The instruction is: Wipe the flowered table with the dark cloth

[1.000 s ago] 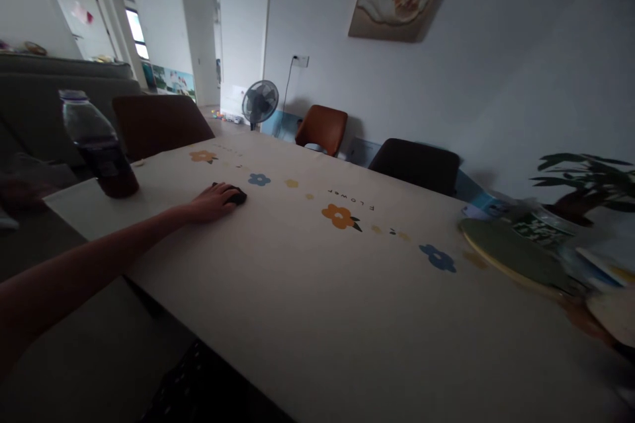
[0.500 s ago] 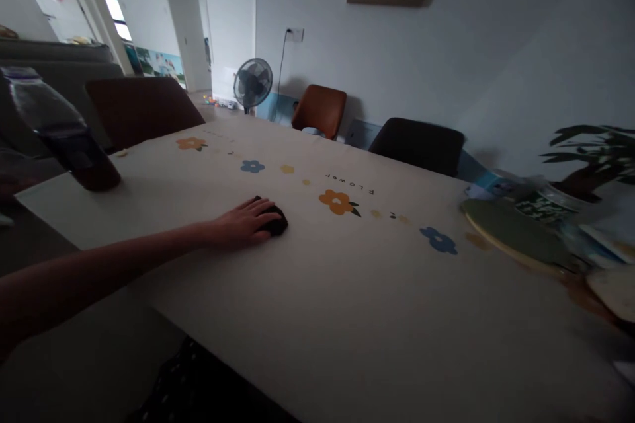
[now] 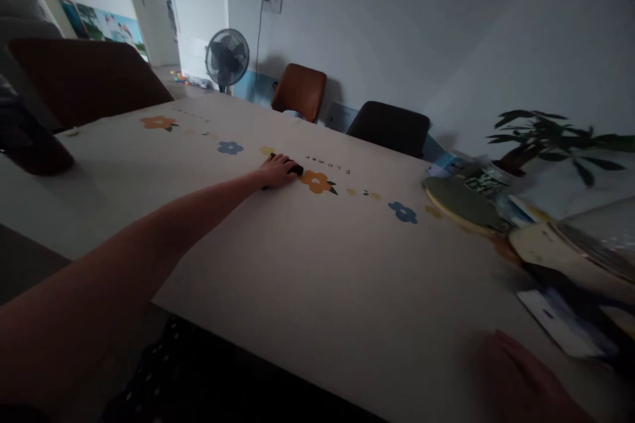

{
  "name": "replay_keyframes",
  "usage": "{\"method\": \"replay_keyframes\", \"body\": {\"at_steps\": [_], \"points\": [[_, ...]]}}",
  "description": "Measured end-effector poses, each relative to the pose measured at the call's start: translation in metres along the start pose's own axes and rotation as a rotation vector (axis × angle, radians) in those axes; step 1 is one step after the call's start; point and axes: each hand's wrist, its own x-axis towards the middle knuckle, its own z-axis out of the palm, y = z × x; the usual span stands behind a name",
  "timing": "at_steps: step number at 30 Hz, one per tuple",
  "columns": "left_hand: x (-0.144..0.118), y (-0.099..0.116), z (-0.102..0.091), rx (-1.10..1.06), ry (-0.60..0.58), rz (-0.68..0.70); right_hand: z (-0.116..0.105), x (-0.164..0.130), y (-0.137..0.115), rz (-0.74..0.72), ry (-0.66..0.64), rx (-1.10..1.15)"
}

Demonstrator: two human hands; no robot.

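My left hand (image 3: 278, 172) reaches far across the table (image 3: 307, 264) and presses a small dark object (image 3: 296, 170), perhaps a cloth, flat against the cream tablecloth beside an orange printed flower (image 3: 315, 181). The object is mostly covered by my fingers, so what it is stays unclear. My right hand (image 3: 520, 383) rests at the table's near right edge, blurred, with nothing visible in it and no clear view of its fingers.
A dark bottle (image 3: 24, 139) stands at the far left. Plates (image 3: 461, 205), papers, a jar and a potted plant (image 3: 546, 135) crowd the right side. Chairs (image 3: 389, 127) line the far edge and a brown chair (image 3: 79, 82) stands at the left. A fan (image 3: 227, 58) is by the wall.
My left hand slid the dark object across the tablecloth to the right, from near the bottle to the orange flower. My right hand came into view at the bottom right.
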Motion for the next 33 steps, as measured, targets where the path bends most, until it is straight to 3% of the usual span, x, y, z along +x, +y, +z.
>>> {"method": "replay_keyframes", "body": {"at_steps": [3,6,10,14,19,25,33], "points": [[-0.008,0.010,-0.001,-0.011,-0.027,0.046,-0.011,-0.012,-0.028,0.170,-0.081,0.040],[-0.038,0.028,0.001,-0.017,-0.058,0.210,-0.016,-0.017,-0.042,0.168,-0.093,0.075],[-0.101,0.062,0.009,-0.061,-0.053,0.538,-0.014,-0.020,-0.041,0.125,-0.052,0.117],[-0.160,0.101,0.006,-0.123,-0.089,0.748,-0.012,-0.020,-0.037,0.086,-0.052,0.150],[-0.194,0.141,-0.004,-0.128,-0.119,0.942,-0.009,-0.019,-0.030,0.015,-0.010,0.195],[-0.174,0.172,0.012,-0.160,-0.114,1.011,-0.005,-0.021,-0.019,-0.043,0.015,0.227],[-0.084,0.198,0.031,-0.087,-0.151,0.788,-0.003,-0.024,-0.015,-0.076,0.054,0.339]]}}
